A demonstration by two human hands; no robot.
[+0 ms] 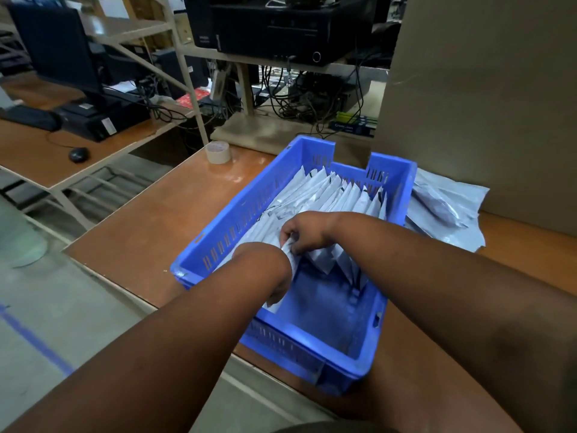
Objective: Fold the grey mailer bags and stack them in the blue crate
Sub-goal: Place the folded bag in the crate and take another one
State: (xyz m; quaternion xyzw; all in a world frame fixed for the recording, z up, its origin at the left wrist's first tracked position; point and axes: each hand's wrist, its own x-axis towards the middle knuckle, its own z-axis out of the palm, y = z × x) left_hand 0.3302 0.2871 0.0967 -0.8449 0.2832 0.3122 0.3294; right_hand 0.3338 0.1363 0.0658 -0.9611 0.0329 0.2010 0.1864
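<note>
Head view: a folded grey mailer bag (292, 260), light, limp and slippery, was pinched at its edges by right hand (307, 234) and left hand (276, 278) inside the blue crate (218, 232).

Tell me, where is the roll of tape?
In the head view, the tape stands on the far left corner of the brown table, just left of the blue crate.

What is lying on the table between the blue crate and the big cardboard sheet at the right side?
In the head view, a loose pile of unfolded grey mailer bags lies on the table between the blue crate and the cardboard sheet.
</note>
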